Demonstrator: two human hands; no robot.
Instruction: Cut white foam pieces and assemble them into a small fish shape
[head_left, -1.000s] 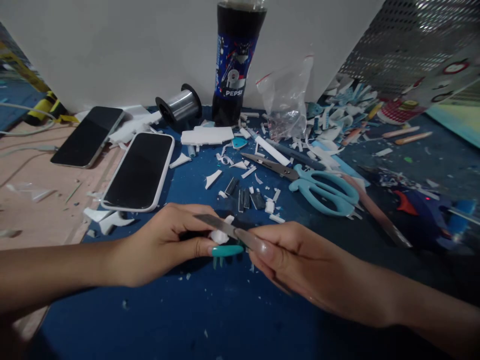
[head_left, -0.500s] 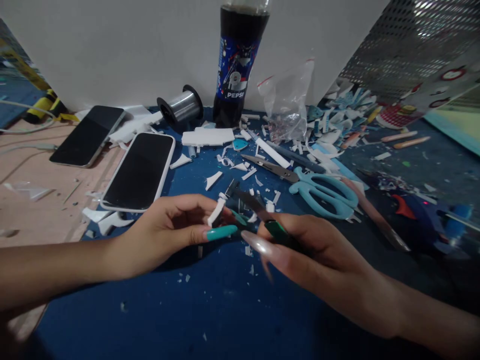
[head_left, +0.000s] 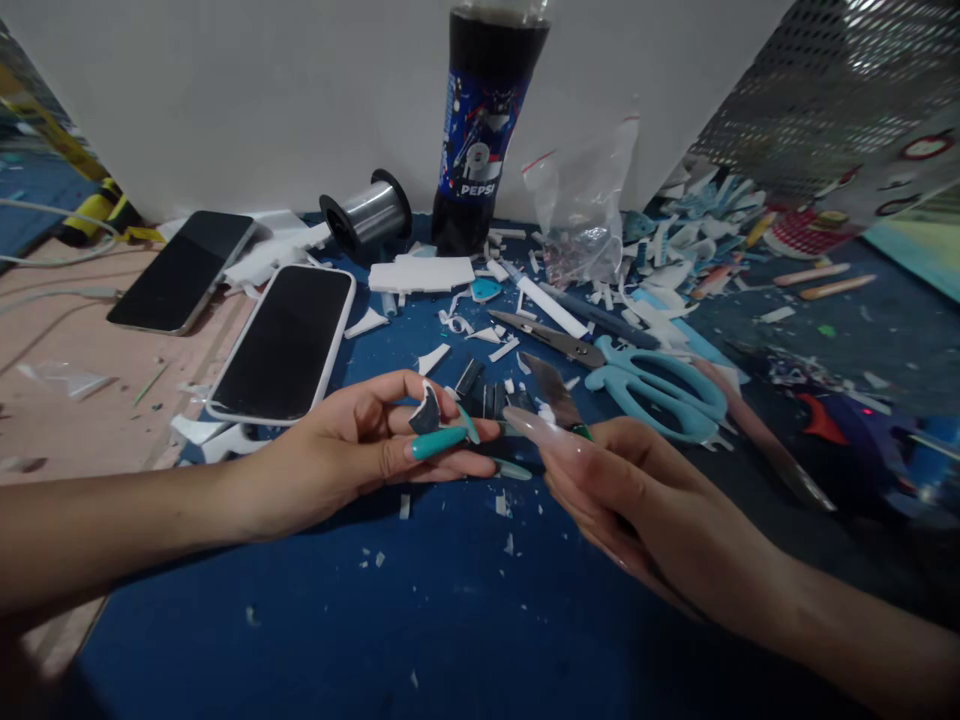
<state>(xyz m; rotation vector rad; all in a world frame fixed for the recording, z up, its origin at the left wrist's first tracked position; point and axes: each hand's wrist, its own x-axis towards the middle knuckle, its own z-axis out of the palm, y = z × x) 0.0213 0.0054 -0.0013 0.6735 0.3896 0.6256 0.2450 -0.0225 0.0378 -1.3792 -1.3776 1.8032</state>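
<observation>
Head view: the knife (head_left: 553,390) points forward-left, its long axis diagonal.

Dim, flat light falls across a blue work surface (head_left: 420,610), its lower corners sinking into darkness, while glare whitens the perforated panel (head_left: 892,42) at upper right, soft shadow lies beneath the left hand (head_left: 346,450), and wide-angle stretch and blur soften the right edge.

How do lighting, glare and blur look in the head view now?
Head view: dim, with dark lower corners; head view: shine on the thumbnail of the right hand; head view: scissors fairly crisp, but the blue-and-red tool near the right edge looks smeared.
</observation>
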